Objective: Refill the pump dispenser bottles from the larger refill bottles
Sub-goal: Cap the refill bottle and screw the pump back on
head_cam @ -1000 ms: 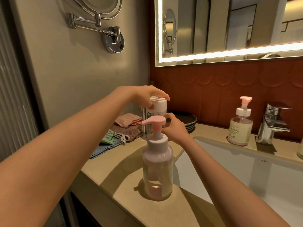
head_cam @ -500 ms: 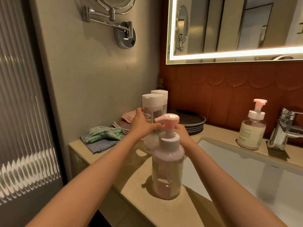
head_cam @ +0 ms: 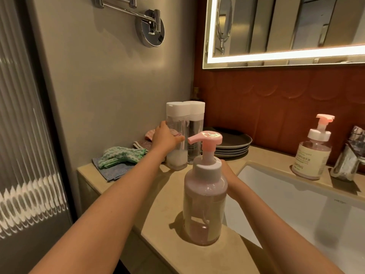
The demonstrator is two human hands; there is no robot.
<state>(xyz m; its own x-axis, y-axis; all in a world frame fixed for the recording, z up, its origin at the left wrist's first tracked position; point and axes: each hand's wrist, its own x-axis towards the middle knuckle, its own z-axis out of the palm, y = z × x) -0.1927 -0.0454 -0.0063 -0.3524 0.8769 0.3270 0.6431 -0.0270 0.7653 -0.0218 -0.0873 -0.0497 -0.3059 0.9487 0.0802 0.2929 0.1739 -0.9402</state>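
A refill bottle (head_cam: 176, 123) on the counter (head_cam: 158, 194) is gripped by the curled fingers of the left hand (head_cam: 166, 138): pick-up, seemingly. The pump dispenser (head_cam: 205, 204) stands nearer than those fingers, hiding the right hand (head_cam: 228, 172), whose grasp cannot be told. Uncapping is required next.

Clear plastic, polished metal, smooth stone.
The near pump dispenser bottle (head_cam: 205, 194) is glossy clear plastic with a matt pink pump; the front refill bottle (head_cam: 177, 123), clear plastic under a matt white cap. The counter (head_cam: 156, 198) looks like smooth beige stone, the faucet (head_cam: 347, 163) bright polished metal, the cloths (head_cam: 120, 157) nubbly woven fabric.
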